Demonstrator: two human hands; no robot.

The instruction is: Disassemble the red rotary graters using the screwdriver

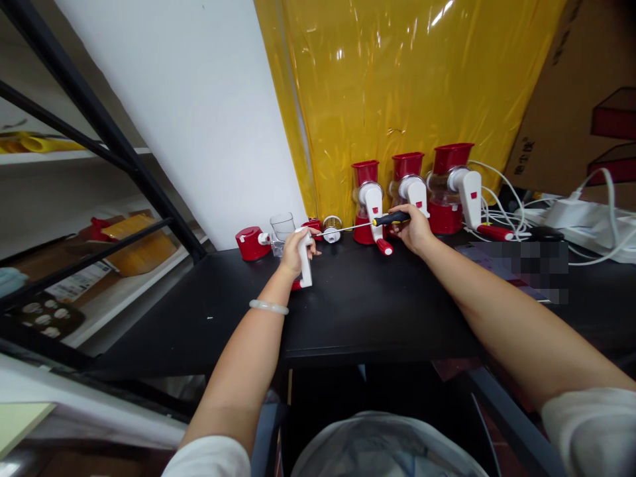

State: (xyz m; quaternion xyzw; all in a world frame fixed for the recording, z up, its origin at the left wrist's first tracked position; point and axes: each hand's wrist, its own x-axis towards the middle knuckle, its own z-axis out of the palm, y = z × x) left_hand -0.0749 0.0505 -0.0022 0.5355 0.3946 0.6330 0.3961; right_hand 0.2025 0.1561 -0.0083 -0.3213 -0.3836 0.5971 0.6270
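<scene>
My left hand (297, 253) is closed around a white crank handle (306, 264) with a red grip, held just above the black tabletop. In my right hand (413, 228) is a screwdriver (392, 218) with a black and yellow handle. Its long shaft points left, and the tip reaches the crank handle near my left fingers; whether it sits in a screw I cannot tell. Beyond my left hand are a red round base (252, 244), a clear plastic housing (282, 227) and a drum-shaped part (332, 228).
Three red and white rotary graters, the nearest one (366, 199) beside my right hand, stand along the yellow plastic sheet (397, 79). White cables and a power strip (601, 228) lie at right. A black-framed shelf (149, 232) rises at left; a lined bin (387, 444) sits below the table's front edge.
</scene>
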